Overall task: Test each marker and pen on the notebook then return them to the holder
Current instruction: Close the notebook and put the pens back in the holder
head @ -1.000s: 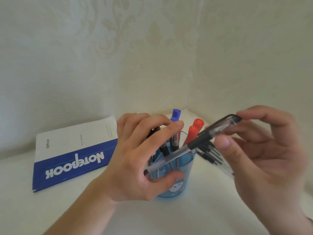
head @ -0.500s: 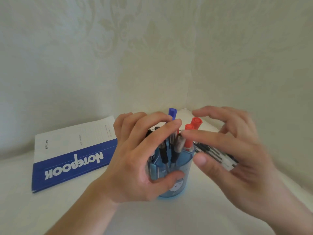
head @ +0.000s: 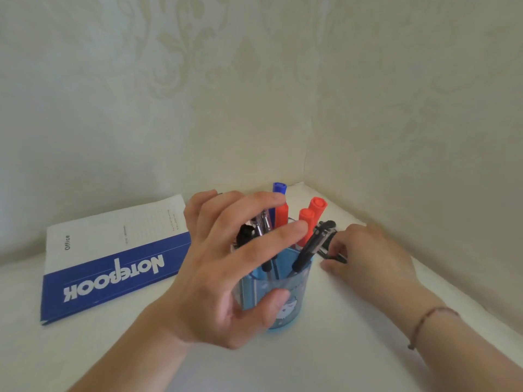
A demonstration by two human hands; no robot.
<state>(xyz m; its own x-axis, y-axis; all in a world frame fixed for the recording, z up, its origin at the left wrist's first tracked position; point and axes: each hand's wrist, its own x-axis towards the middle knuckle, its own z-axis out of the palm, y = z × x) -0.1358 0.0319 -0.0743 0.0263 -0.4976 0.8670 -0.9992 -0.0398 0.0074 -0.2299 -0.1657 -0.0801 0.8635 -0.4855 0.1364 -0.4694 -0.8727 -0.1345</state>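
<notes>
A translucent blue holder [head: 298, 281] stands on the white table, and my left hand [head: 215, 278] grips it, thumb on the front wall and fingers arched over the rim. Inside stand a blue-capped marker [head: 279, 188], red markers [head: 317, 206] and several pens; a black clear-barrelled pen [head: 310, 248] leans on the right rim. My right hand [head: 373, 258] lies low on the table just right of the holder, fingers and thumb pinched on a black pen [head: 338, 258] lying there, mostly hidden. The closed blue-and-white notebook [head: 113, 264] lies to the left.
Patterned walls meet in a corner [head: 304, 176] right behind the holder, with the right wall close beside my right hand. A thin bracelet [head: 424, 321] is on my right wrist. White tabletop [head: 283, 363] stretches in front of the holder.
My right hand dropped the clear-barrelled pen into the holder, then moved down and right to the pens on the table. My left hand kept its hold on the holder.
</notes>
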